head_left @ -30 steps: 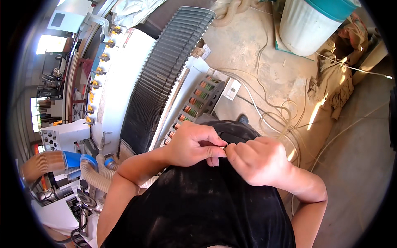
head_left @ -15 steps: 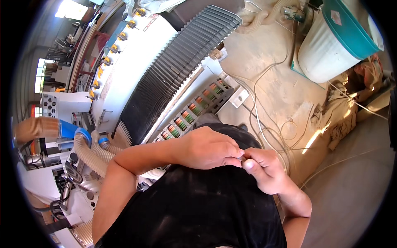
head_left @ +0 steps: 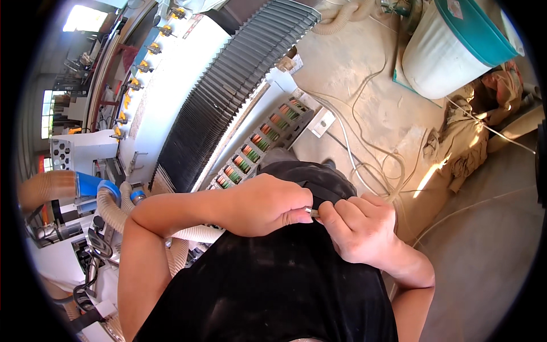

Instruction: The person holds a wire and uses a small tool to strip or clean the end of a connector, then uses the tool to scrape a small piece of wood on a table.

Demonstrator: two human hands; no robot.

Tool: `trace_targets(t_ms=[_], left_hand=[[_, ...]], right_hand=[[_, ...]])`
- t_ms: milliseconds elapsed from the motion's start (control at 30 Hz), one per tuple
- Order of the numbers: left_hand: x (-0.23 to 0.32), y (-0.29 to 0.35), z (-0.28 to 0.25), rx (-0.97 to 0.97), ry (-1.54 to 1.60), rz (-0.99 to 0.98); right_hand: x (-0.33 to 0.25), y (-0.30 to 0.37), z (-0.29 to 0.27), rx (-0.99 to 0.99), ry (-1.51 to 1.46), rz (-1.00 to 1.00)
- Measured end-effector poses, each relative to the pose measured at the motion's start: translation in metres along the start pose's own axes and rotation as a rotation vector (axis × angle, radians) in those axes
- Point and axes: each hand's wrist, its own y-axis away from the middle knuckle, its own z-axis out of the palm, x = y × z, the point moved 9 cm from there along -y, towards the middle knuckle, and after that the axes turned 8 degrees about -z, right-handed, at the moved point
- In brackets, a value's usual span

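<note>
A small silvery piece sits between my two hands, in front of my black shirt. Most of it is covered by fingers, so I cannot tell what it is. Clock directions run from this piece, with 12 o'clock at the top of the view. At 9 o'clock is my left grip, closed, its thumb and bent forefinger pinching one end. Just past 3 o'clock is my right grip, fingers curled and closed on the other end; its thumb is hidden. The fingertips of both nearly touch.

Beyond my hands, at 11 o'clock, a grey slotted cable track shows orange and green wires. Loose cables snake over the dusty floor around 2 o'clock. At 9 o'clock, past my forearm, are ridged beige hoses. Farther out at 11 o'clock slants a black pleated cover, and at 10 o'clock lies a white machine body. Between 1 and 2 o'clock stands a white bin with a teal rim. Crumpled brown cloth lies at 2 o'clock.
</note>
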Motion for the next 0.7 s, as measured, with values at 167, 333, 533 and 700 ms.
trace_targets(t_ms=[167,333,533,700], left_hand=[[0.013,0.004,0.01,0.068,-0.117,0.148],[0.034,0.008,0.011,0.13,-0.292,0.32],[0.042,0.009,0.014,0.093,-0.366,0.38],[0.045,0.011,0.016,0.038,-0.419,0.444]], right_hand=[[-0.001,0.012,0.007,-0.064,-0.161,0.028],[0.002,0.022,0.011,0.022,-0.418,0.166],[0.005,0.03,0.021,0.0,-0.706,0.313],[0.002,0.039,0.045,-0.12,-1.159,0.534]])
